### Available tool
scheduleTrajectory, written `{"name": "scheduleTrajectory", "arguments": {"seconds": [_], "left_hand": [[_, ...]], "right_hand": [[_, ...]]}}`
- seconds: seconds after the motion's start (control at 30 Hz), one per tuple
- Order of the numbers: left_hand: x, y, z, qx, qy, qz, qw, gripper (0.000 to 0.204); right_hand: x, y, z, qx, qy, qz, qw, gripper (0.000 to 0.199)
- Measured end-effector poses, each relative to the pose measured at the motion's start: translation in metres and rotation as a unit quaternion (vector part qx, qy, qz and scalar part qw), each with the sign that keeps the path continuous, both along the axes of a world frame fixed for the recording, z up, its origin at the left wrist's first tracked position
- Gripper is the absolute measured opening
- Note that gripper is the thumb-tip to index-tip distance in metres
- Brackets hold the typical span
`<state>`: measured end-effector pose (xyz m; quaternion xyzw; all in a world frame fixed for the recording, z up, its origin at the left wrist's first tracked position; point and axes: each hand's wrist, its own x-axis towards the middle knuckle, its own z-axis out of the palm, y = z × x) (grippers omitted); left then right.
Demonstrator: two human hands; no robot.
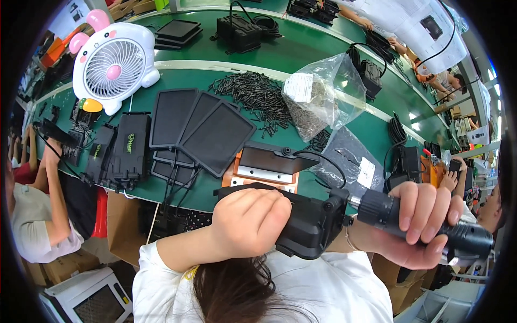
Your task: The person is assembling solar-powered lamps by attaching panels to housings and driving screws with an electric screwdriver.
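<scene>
My left hand is closed around a black plastic housing, held tilted in front of my chest. An electric screwdriver lies in my right hand, fingers wrapped round its black body. Its metal tip points left and meets the housing's right end, beside a hinge-like knob; whether it sits in a screw is too small to tell. Just beyond the housing, an orange and white fixture stands at the bench edge. A black flat panel with a cable leans on that fixture.
Several black framed panels are stacked left of the fixture, near black housings. Behind lie a pile of dark screws and a see-through bag of screws. A white fan stands far left. Other people work on both sides.
</scene>
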<state>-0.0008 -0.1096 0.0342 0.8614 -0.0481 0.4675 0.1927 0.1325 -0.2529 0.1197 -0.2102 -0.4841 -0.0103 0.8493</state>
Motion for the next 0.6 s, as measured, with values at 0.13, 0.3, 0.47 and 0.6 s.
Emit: {"name": "scheduleTrajectory", "arguments": {"seconds": [0.13,0.3,0.47,0.6], "left_hand": [[0.001,0.010,-0.011,-0.008,0.018,-0.089,0.996,0.021],[0.005,0.014,-0.022,-0.023,0.023,-0.116,0.993,0.019],[0.008,0.015,-0.024,-0.029,0.024,-0.123,0.992,0.018],[0.009,0.017,-0.022,-0.030,0.033,-0.126,0.991,0.017]], "right_hand": [[-0.001,-0.013,0.001,-0.099,-0.002,0.057,0.993,0.028],[0.002,-0.015,-0.001,-0.175,0.009,0.032,0.984,0.030],[0.002,-0.011,-0.001,-0.147,0.034,0.047,0.987,0.031],[0.003,-0.010,-0.001,-0.140,0.055,0.044,0.988,0.031]]}}
